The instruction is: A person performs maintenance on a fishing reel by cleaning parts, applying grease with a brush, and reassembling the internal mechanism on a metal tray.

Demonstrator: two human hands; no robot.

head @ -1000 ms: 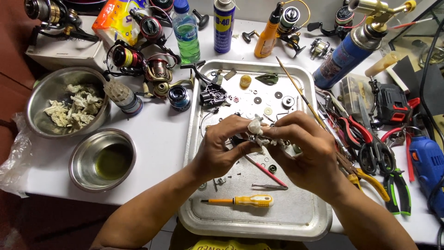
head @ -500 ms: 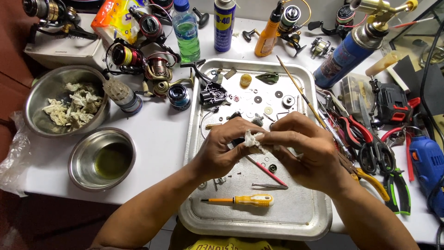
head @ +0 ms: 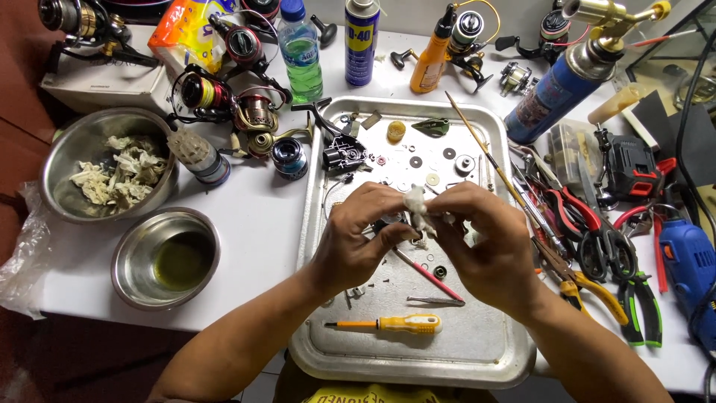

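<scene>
Compared with a second ago the two hands sit a touch closer together and the white wad has shifted between the fingertips; nothing else on the bench has moved. Nearest the camera, a yellow-handled screwdriver [head: 395, 324] lies flat on the metal tray [head: 477, 358], with tweezers [head: 436, 301] just above it and a thin red stick [head: 429, 275] running out from under the hands. Over the middle of the tray, the left hand [head: 358, 239] is curled narrow around a small dark part I can't make out, while the right hand [head: 488, 250] pinches a crumpled white cloth [head: 416, 209] against it; both hands are closed on that wad. Further back on the tray, loose washers and a black reel body [head: 343, 153]; left of the tray, a steel bowl of greenish liquid [head: 165, 259] and, behind it, a bowl of used rags [head: 108, 173]; pliers [head: 597, 287] lie to the right; spray cans, a green bottle [head: 301, 54] and fishing reels line the far edge.
</scene>
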